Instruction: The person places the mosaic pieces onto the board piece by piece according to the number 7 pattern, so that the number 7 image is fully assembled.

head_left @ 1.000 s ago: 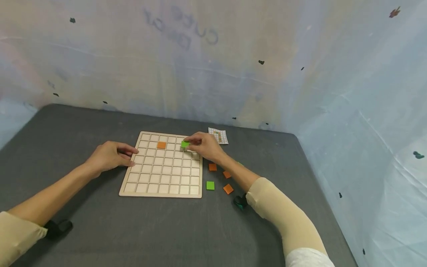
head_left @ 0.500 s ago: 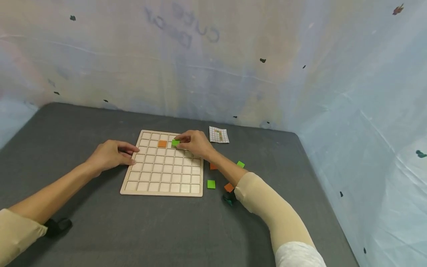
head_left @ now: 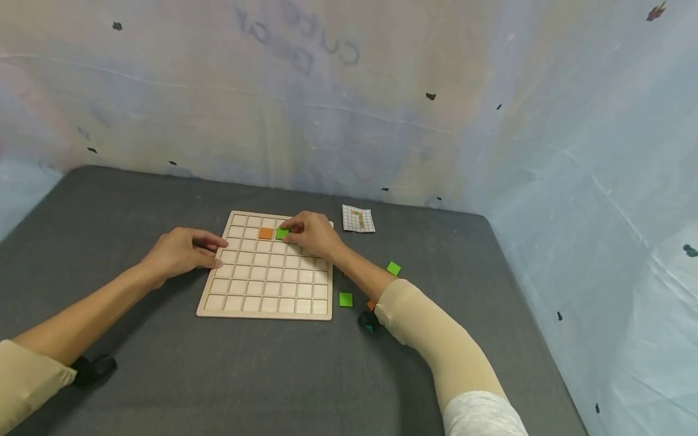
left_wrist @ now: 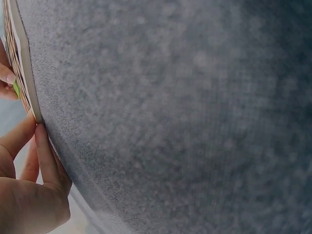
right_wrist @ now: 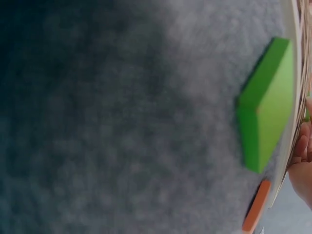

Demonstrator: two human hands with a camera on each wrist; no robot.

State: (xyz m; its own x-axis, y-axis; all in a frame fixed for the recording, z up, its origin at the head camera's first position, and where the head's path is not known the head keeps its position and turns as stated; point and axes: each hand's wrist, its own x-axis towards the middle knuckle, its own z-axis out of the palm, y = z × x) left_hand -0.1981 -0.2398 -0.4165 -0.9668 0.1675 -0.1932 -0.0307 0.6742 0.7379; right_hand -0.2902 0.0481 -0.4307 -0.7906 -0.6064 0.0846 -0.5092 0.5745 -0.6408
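A wooden grid board (head_left: 264, 287) lies flat on the grey table. My left hand (head_left: 182, 252) holds its left edge, thumb and fingertips at the rim (left_wrist: 29, 87). Near the board's far side, my right hand (head_left: 314, 235) pinches a green square tile (head_left: 281, 234) over a cell just right of an orange tile (head_left: 265, 233). Whether the green tile is fully seated I cannot tell. In the right wrist view, the right hand (right_wrist: 302, 170) shows only at the edge, partly behind the board.
Right of the board lie loose tiles: a green one (head_left: 346, 300), another green one (head_left: 394, 268) and an orange one (head_left: 371, 305) half hidden by the right forearm. A small printed grid card (head_left: 358, 218) lies at the back right. Draped sheets rise behind the table.
My right hand has carried the green tile leftward across the board and down, close beside the orange tile. The left hand has stayed at the board's edge.
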